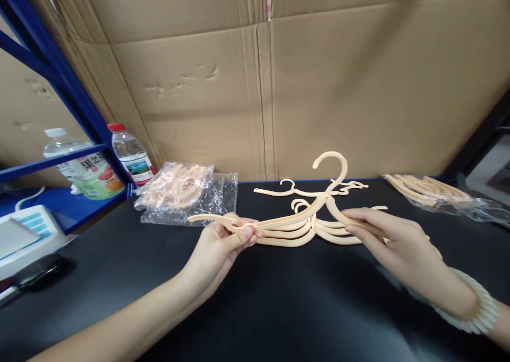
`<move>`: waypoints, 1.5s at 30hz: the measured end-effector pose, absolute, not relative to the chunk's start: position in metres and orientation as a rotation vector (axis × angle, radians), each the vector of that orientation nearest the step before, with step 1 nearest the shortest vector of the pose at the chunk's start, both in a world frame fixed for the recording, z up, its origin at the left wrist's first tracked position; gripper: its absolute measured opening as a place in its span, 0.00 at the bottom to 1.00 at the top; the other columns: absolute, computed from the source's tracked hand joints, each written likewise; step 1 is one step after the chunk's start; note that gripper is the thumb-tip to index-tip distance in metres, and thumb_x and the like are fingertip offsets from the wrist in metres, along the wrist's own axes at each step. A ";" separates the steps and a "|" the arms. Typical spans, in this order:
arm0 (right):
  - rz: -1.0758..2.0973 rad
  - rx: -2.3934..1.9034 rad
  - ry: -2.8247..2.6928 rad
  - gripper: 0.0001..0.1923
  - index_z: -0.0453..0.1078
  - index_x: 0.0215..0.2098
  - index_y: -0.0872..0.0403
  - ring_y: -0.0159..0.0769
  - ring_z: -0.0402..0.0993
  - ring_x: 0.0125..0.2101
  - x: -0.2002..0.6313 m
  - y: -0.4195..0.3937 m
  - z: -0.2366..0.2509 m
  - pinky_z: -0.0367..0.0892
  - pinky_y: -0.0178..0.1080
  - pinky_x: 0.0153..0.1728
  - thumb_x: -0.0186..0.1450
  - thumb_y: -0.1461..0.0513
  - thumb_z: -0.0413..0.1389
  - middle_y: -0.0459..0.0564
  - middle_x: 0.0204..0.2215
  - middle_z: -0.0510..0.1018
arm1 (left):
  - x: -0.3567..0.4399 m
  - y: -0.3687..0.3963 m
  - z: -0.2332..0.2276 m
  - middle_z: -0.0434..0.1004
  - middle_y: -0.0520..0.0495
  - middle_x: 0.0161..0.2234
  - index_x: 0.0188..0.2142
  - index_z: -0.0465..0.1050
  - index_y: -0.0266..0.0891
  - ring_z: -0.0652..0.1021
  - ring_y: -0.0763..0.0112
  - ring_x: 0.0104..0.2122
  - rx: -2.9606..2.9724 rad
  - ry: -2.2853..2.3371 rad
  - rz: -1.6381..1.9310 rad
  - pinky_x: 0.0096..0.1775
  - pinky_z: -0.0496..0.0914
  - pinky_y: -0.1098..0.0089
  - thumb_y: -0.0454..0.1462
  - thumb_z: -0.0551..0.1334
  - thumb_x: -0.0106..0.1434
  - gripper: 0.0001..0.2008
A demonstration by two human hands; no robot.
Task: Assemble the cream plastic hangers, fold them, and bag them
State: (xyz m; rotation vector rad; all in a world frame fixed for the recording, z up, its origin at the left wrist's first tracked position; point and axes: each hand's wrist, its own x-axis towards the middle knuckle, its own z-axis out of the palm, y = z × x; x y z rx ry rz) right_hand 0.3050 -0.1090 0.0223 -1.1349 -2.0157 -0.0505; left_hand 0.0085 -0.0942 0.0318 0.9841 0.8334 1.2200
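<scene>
A cream-coloured clothes hanger (295, 219) is held up between my two hands, its hook pointing upward. My left hand (227, 240) pinches the left arm of the hanger between thumb and fingers. On the other side my right hand (394, 240) grips the right arm, hiding most of that end. Behind and below it, several matching hangers (289, 242) lie stacked on the black table (258, 309), partly covered by the held one. Farther back another hanger (274, 192) lies flat near the cardboard.
Clear plastic bags of hanger parts lie at the back left (179, 189) and far right (434, 189). Two bottles (131, 154) stand beside a blue metal frame (67, 91). A white device (32, 234) sits at left, a black object (43, 271) before it. Cardboard (199, 85) walls the back.
</scene>
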 end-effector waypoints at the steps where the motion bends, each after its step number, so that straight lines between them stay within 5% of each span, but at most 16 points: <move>1: -0.029 -1.145 -2.007 0.09 0.70 0.46 0.47 0.35 0.77 0.30 0.306 -0.108 0.023 0.69 0.34 0.29 0.69 0.60 0.51 0.45 0.34 0.80 | 0.010 -0.095 0.032 0.80 0.47 0.32 0.27 0.73 0.34 0.80 0.74 0.32 0.978 0.827 1.219 0.38 0.74 0.78 0.35 0.75 0.49 0.12; 8: 0.145 -1.251 -2.039 0.10 0.69 0.43 0.50 0.35 0.74 0.29 0.310 -0.102 0.032 0.67 0.36 0.29 0.70 0.56 0.49 0.46 0.31 0.77 | 0.023 -0.119 0.033 0.77 0.46 0.37 0.30 0.67 0.36 0.80 0.75 0.29 0.992 0.834 0.922 0.32 0.74 0.77 0.41 0.66 0.61 0.12; 11: 0.201 -1.241 -2.126 0.10 0.70 0.42 0.50 0.35 0.73 0.30 0.313 -0.100 0.036 0.66 0.37 0.31 0.70 0.57 0.48 0.47 0.32 0.76 | 0.023 -0.133 0.031 0.77 0.43 0.38 0.34 0.68 0.38 0.81 0.66 0.31 1.416 0.660 0.711 0.32 0.76 0.70 0.46 0.60 0.65 0.13; 15: 0.236 -1.203 -2.308 0.09 0.71 0.37 0.51 0.33 0.72 0.30 0.315 -0.101 0.037 0.66 0.36 0.31 0.69 0.60 0.49 0.47 0.32 0.75 | 0.018 -0.143 0.020 0.77 0.37 0.49 0.48 0.71 0.40 0.73 0.51 0.54 2.533 0.368 0.735 0.56 0.66 0.56 0.38 0.59 0.66 0.12; 18: 0.283 -1.245 -2.387 0.05 0.70 0.34 0.51 0.33 0.71 0.28 0.316 -0.100 0.035 0.65 0.35 0.30 0.66 0.62 0.53 0.45 0.30 0.76 | 0.019 -0.146 0.020 0.76 0.39 0.53 0.53 0.69 0.38 0.69 0.55 0.58 2.876 0.310 0.668 0.63 0.57 0.55 0.34 0.52 0.69 0.15; 21: 0.331 -1.319 -2.435 0.03 0.71 0.35 0.51 0.33 0.72 0.29 0.318 -0.098 0.032 0.65 0.36 0.31 0.62 0.63 0.57 0.45 0.30 0.76 | 0.022 -0.146 0.032 0.71 0.38 0.57 0.55 0.68 0.37 0.67 0.51 0.60 2.976 0.488 0.375 0.62 0.57 0.51 0.41 0.57 0.68 0.18; 27: 0.381 -1.397 -2.526 0.05 0.70 0.28 0.52 0.31 0.69 0.27 0.322 -0.096 0.035 0.62 0.34 0.29 0.61 0.67 0.57 0.43 0.28 0.74 | 0.019 -0.137 0.033 0.62 0.39 0.63 0.62 0.61 0.45 0.64 0.46 0.61 2.927 0.642 0.340 0.60 0.58 0.46 0.52 0.58 0.64 0.30; 31: 0.318 -1.391 -2.545 0.04 0.70 0.29 0.52 0.33 0.70 0.33 0.323 -0.097 0.038 0.65 0.36 0.35 0.61 0.67 0.58 0.46 0.33 0.73 | 0.021 -0.137 0.032 0.60 0.41 0.64 0.63 0.61 0.45 0.62 0.48 0.62 2.913 0.787 0.265 0.61 0.57 0.46 0.51 0.58 0.65 0.29; 36: 0.121 -1.384 -2.558 0.06 0.69 0.35 0.54 0.39 0.71 0.38 0.325 -0.099 0.038 0.69 0.42 0.39 0.61 0.69 0.55 0.50 0.38 0.74 | 0.022 -0.139 0.044 0.60 0.43 0.64 0.62 0.62 0.46 0.65 0.48 0.61 2.939 0.834 0.202 0.59 0.60 0.47 0.52 0.57 0.65 0.29; 39: 0.098 -1.372 -2.537 0.15 0.67 0.49 0.56 0.44 0.71 0.47 0.325 -0.100 0.033 0.70 0.47 0.47 0.63 0.68 0.52 0.57 0.47 0.73 | 0.021 -0.137 0.044 0.59 0.45 0.64 0.63 0.61 0.48 0.65 0.49 0.61 2.933 0.840 0.199 0.59 0.61 0.48 0.52 0.57 0.65 0.29; 42: 0.113 -1.394 -2.558 0.28 0.56 0.63 0.61 0.51 0.58 0.62 0.321 -0.100 0.026 0.60 0.53 0.59 0.67 0.60 0.50 0.64 0.61 0.64 | 0.021 -0.136 0.041 0.57 0.46 0.65 0.64 0.59 0.48 0.64 0.50 0.62 2.939 0.845 0.189 0.60 0.59 0.48 0.52 0.57 0.65 0.30; 45: 0.156 -1.504 -2.612 0.35 0.49 0.67 0.66 0.52 0.45 0.67 0.314 -0.098 0.020 0.51 0.56 0.64 0.70 0.52 0.44 0.64 0.66 0.53 | 0.020 -0.136 0.037 0.54 0.44 0.66 0.66 0.54 0.45 0.62 0.50 0.63 2.938 0.885 0.200 0.60 0.56 0.47 0.52 0.56 0.66 0.33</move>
